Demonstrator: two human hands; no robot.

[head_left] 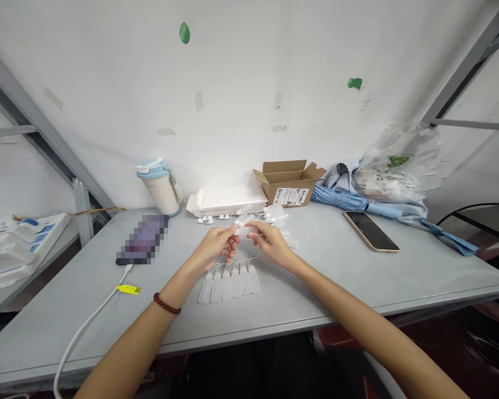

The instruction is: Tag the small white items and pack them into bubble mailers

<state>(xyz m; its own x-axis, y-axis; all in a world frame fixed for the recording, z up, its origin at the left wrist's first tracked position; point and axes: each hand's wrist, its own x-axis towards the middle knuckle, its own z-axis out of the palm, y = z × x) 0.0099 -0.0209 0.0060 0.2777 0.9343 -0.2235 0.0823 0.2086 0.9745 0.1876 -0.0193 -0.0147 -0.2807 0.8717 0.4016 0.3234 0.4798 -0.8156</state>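
Observation:
Between my left hand (221,244) and my right hand (270,241) is a small translucent plastic bottle (244,231), held above the table. Each hand pinches one end of it with closed fingers. Below them, several similar bottles (229,284) lie side by side in a row, with thin white stems or cords at their tops. Behind my hands lie more loose bottles (278,214), partly hidden by my right hand. Small white caps (210,219) are scattered behind my left hand.
Along the wall stand a cup (160,185), a white stack (228,200) and an open cardboard box (291,183). To the right are a blue umbrella (341,197), a plastic bag (395,166) and a phone (370,231). Another phone (143,241) with a white cable (89,322) lies left.

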